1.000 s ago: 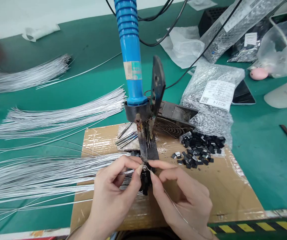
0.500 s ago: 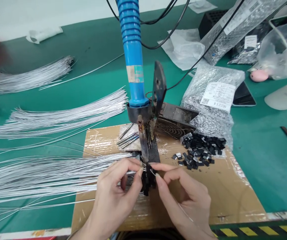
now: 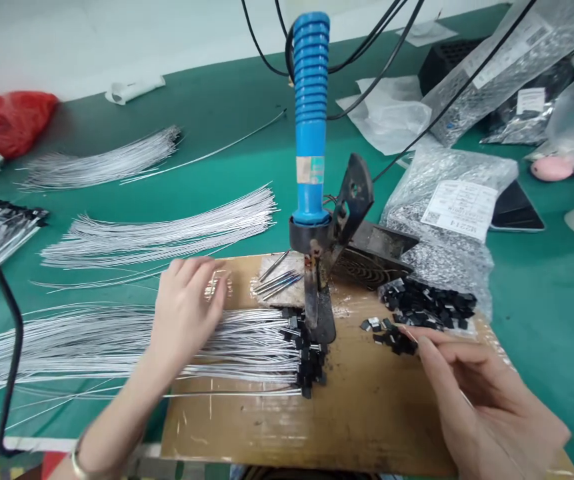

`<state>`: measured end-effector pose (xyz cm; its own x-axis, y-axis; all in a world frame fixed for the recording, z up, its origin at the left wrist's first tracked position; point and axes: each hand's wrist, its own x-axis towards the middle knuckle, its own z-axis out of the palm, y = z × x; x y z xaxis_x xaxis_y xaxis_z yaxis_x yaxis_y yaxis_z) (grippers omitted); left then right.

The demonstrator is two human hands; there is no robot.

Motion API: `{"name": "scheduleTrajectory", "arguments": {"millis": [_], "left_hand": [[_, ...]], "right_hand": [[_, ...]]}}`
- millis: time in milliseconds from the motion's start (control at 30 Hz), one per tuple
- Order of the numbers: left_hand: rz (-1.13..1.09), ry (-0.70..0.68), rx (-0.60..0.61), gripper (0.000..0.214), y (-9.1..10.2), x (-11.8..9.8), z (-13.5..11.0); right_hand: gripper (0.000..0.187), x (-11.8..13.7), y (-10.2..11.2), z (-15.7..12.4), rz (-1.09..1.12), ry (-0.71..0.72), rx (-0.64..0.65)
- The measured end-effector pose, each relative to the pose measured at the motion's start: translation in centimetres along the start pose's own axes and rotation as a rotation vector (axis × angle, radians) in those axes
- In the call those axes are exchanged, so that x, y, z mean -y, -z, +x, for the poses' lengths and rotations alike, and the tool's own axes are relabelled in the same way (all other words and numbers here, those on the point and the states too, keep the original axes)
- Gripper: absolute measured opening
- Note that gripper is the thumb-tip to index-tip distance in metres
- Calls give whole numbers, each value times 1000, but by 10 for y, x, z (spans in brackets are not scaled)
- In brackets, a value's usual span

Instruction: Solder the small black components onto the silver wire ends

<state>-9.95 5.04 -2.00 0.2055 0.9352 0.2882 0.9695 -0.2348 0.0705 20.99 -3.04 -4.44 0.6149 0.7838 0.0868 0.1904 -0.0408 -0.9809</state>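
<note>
— Reaching both ways? What is each hand doing?
— The left hand (image 3: 187, 303) lies open and flat on the silver wires (image 3: 91, 340), left of the middle. The right hand (image 3: 487, 413), lower right, has finger and thumb nearly together at the little black bits (image 3: 431, 308). I cannot tell if it grips one.
— Which step is it?
— Fetching, I think: a wire and a bit. Next calls for a small, careful pinch, clear of the blue soldering iron (image 3: 311, 113) in the middle.
— Any words?
— A white label (image 3: 459, 210) on the bubble bag (image 3: 447, 257). Too small to read.
</note>
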Motion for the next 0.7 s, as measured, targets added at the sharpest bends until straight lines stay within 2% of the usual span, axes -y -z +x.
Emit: {"name": "scheduleTrajectory", "arguments": {"millis": [133,200,300,367,467,567,700], "left_hand": [[129,-13,139,21,-25,44,43],[156,-12,183,17,-33,52,55],[157,-37,252,14,-35,54,63],[136,-53,291,17,-31,52,65],[73,-49,309,8,-19,50,66],[-40,-1,288,14,-4,50,61],[-259,129,206,7,16,51,39]], "right_hand": [[25,-10,1,1,17,23,21],[25,-16,2,1,17,19,36],[26,-19,2,0,27,15,57],[25,-19,1,0,34,16,62],[25,-19,1,1,30,18,62],[24,-21,2,2,32,38,68],[23,-20,4,1,36,43,49]]}}
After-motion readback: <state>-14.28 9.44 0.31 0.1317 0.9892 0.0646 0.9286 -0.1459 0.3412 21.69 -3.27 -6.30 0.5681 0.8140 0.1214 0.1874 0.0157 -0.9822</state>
